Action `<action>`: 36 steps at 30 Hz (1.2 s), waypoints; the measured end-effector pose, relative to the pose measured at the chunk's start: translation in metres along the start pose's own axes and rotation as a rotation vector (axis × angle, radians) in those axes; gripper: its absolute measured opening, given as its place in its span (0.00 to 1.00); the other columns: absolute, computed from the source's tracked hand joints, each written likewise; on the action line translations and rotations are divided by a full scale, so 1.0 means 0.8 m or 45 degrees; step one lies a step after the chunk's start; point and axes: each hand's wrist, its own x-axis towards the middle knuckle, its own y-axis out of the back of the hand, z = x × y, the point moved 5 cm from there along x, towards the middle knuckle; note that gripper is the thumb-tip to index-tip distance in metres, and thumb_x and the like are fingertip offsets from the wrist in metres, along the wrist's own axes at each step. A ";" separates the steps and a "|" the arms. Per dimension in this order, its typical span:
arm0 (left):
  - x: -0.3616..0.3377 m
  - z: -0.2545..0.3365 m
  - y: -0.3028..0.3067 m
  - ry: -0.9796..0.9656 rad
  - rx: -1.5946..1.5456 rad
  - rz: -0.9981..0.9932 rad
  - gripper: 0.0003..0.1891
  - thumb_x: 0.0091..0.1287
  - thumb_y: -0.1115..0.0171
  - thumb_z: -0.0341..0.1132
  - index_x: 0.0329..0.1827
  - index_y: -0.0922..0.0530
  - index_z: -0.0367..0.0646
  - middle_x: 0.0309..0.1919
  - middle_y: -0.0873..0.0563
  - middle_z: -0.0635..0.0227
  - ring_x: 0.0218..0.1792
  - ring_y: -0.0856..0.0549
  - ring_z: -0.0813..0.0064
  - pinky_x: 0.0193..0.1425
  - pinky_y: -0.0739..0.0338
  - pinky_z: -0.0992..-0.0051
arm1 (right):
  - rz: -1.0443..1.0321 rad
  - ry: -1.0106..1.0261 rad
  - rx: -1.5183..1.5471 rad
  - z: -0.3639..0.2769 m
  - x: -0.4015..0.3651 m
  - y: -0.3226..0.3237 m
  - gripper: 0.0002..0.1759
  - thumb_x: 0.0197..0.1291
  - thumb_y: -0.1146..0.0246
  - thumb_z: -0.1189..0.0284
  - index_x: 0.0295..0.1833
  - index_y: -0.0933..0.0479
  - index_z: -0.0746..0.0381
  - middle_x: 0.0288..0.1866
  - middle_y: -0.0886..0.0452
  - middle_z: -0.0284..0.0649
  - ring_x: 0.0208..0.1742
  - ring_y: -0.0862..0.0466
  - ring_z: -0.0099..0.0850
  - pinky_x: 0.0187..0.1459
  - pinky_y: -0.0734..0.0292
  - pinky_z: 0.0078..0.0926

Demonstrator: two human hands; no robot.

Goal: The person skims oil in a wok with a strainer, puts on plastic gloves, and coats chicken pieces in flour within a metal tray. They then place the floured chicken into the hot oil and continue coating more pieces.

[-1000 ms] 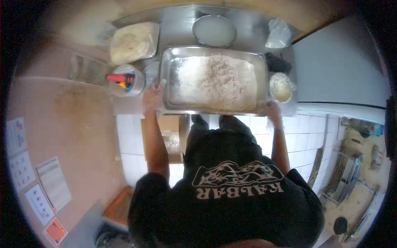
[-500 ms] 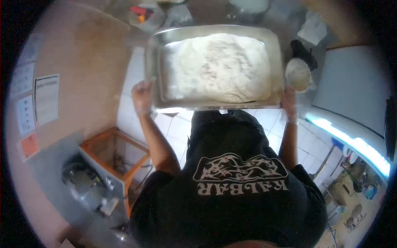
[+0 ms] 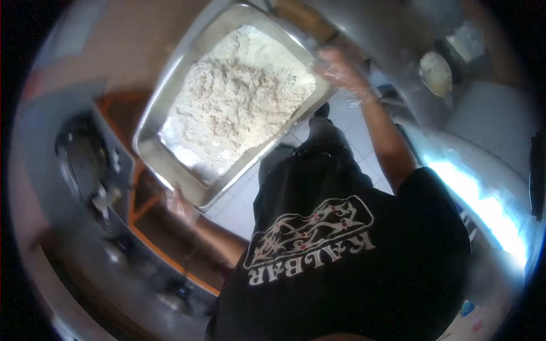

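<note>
A deep rectangular metal tray (image 3: 149, 149) is held up in front of me, slanted across the view. White flour (image 3: 239, 94) is heaped inside, lumpy in the middle and thin toward the near left corner. My left hand (image 3: 181, 206), in a clear plastic glove, grips the tray's near left corner. On the far right rim is my right hand (image 3: 343, 73), also gloved in clear plastic, with its fingers around the edge. Parts of both hands' fingers are hidden by the tray or blurred.
A grey counter with a dark round pan (image 3: 85, 162) runs along the left, by an orange-edged frame (image 3: 132, 213). At the upper right, a white bowl (image 3: 435, 74) rests on a metal surface. White floor tiles (image 3: 230, 199) show below the tray.
The tray has swung left and tilted from level to slanted, with both hands still on it. My view has turned too, bringing the left counter nearer.
</note>
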 end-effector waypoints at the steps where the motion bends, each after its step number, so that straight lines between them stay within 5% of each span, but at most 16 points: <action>1: 0.000 -0.015 0.010 0.317 0.213 -0.015 0.15 0.64 0.34 0.38 0.26 0.20 0.33 0.22 0.19 0.64 0.25 0.24 0.77 0.27 0.30 0.72 | 0.033 -0.023 0.020 0.015 0.005 0.007 0.17 0.55 0.31 0.62 0.41 0.21 0.66 0.31 0.21 0.45 0.32 0.21 0.33 0.37 0.27 0.34; 4: -0.023 -0.049 0.009 0.234 0.337 0.006 0.13 0.63 0.35 0.35 0.27 0.18 0.32 0.22 0.19 0.64 0.24 0.24 0.77 0.27 0.30 0.73 | 0.070 0.056 0.208 0.092 0.041 0.001 0.20 0.56 0.31 0.62 0.46 0.23 0.67 0.40 0.20 0.44 0.38 0.21 0.33 0.42 0.26 0.33; 5: -0.057 -0.012 -0.016 0.423 0.119 0.198 0.12 0.63 0.35 0.33 0.25 0.20 0.33 0.19 0.22 0.67 0.22 0.26 0.77 0.25 0.32 0.72 | -0.116 0.174 0.511 0.089 0.048 -0.003 0.26 0.57 0.29 0.70 0.57 0.30 0.68 0.47 0.22 0.40 0.47 0.22 0.26 0.46 0.22 0.27; 8: -0.116 -0.017 -0.020 0.225 0.186 0.196 0.13 0.64 0.36 0.33 0.23 0.21 0.35 0.19 0.24 0.69 0.21 0.28 0.77 0.25 0.34 0.73 | -0.299 0.175 0.060 0.099 0.081 0.004 0.24 0.58 0.31 0.69 0.57 0.29 0.67 0.50 0.24 0.41 0.48 0.22 0.29 0.49 0.26 0.28; 11: -0.188 -0.041 -0.037 0.359 0.188 0.370 0.12 0.64 0.37 0.32 0.23 0.23 0.36 0.19 0.24 0.71 0.22 0.29 0.80 0.25 0.35 0.73 | -0.414 0.387 -0.106 0.103 0.138 -0.001 0.23 0.61 0.35 0.66 0.59 0.28 0.66 0.51 0.24 0.45 0.52 0.24 0.36 0.56 0.31 0.31; 13: -0.219 -0.030 -0.051 0.639 0.119 0.514 0.12 0.63 0.36 0.35 0.27 0.22 0.35 0.20 0.23 0.71 0.24 0.27 0.82 0.28 0.33 0.75 | -0.791 0.123 -0.144 0.185 0.215 -0.040 0.24 0.61 0.35 0.64 0.58 0.28 0.66 0.51 0.23 0.46 0.54 0.24 0.36 0.58 0.31 0.32; 15: -0.237 -0.010 -0.071 0.920 -0.013 0.620 0.14 0.63 0.34 0.38 0.29 0.21 0.34 0.21 0.22 0.71 0.26 0.25 0.82 0.30 0.30 0.77 | -0.652 0.531 -0.456 0.159 0.267 -0.057 0.18 0.59 0.35 0.64 0.48 0.25 0.67 0.46 0.22 0.44 0.46 0.23 0.34 0.50 0.28 0.33; 16: -0.234 0.005 -0.083 1.011 0.029 0.635 0.14 0.63 0.34 0.37 0.27 0.21 0.34 0.20 0.22 0.71 0.25 0.26 0.82 0.29 0.31 0.76 | -0.591 0.440 -0.378 0.141 0.296 -0.067 0.16 0.58 0.35 0.66 0.44 0.24 0.67 0.43 0.21 0.44 0.42 0.23 0.33 0.46 0.26 0.33; 18: -0.215 0.003 -0.082 1.096 0.056 0.645 0.14 0.62 0.35 0.36 0.23 0.22 0.35 0.19 0.22 0.71 0.22 0.26 0.81 0.27 0.32 0.74 | -0.962 0.245 -0.360 0.037 0.321 -0.109 0.11 0.54 0.35 0.71 0.39 0.24 0.67 0.35 0.21 0.39 0.36 0.25 0.30 0.39 0.27 0.32; 23: -0.209 0.059 -0.066 1.371 -0.022 0.891 0.13 0.60 0.35 0.36 0.24 0.24 0.35 0.19 0.22 0.65 0.21 0.26 0.74 0.26 0.32 0.68 | -1.362 0.182 -0.212 -0.085 0.402 -0.212 0.12 0.51 0.37 0.75 0.41 0.22 0.68 0.31 0.22 0.35 0.33 0.24 0.26 0.37 0.27 0.27; 24: -0.212 0.077 -0.064 1.367 0.019 0.794 0.13 0.60 0.35 0.36 0.24 0.24 0.35 0.20 0.21 0.64 0.21 0.25 0.74 0.27 0.31 0.68 | -1.328 0.101 -0.165 -0.054 0.379 -0.184 0.11 0.51 0.37 0.76 0.42 0.22 0.68 0.30 0.22 0.35 0.32 0.24 0.26 0.37 0.28 0.26; 27: -0.197 0.139 -0.063 1.287 0.149 0.806 0.13 0.60 0.35 0.37 0.25 0.24 0.35 0.21 0.21 0.63 0.22 0.24 0.73 0.28 0.30 0.68 | -1.310 0.390 -0.110 -0.039 0.441 -0.210 0.12 0.51 0.37 0.76 0.42 0.22 0.68 0.33 0.20 0.36 0.34 0.23 0.25 0.38 0.27 0.26; 30: -0.219 0.152 -0.053 1.241 0.245 0.846 0.13 0.60 0.34 0.38 0.27 0.23 0.35 0.22 0.20 0.65 0.24 0.24 0.74 0.30 0.29 0.69 | -1.293 0.351 0.065 -0.160 0.431 -0.176 0.10 0.52 0.37 0.76 0.41 0.21 0.66 0.34 0.18 0.35 0.34 0.22 0.25 0.38 0.26 0.26; 32: -0.137 0.167 -0.064 1.330 -0.069 1.040 0.13 0.60 0.34 0.39 0.28 0.22 0.36 0.23 0.20 0.66 0.25 0.24 0.74 0.30 0.30 0.69 | -1.144 0.473 -0.221 -0.157 0.479 -0.199 0.12 0.53 0.36 0.74 0.43 0.21 0.67 0.37 0.18 0.37 0.37 0.21 0.26 0.41 0.25 0.25; 36: -0.124 0.102 -0.099 0.833 0.235 0.950 0.13 0.60 0.34 0.38 0.28 0.22 0.35 0.23 0.20 0.67 0.23 0.25 0.74 0.29 0.31 0.68 | -1.238 0.602 -0.120 -0.078 0.566 -0.260 0.18 0.54 0.35 0.68 0.47 0.23 0.69 0.40 0.17 0.41 0.41 0.20 0.28 0.43 0.25 0.26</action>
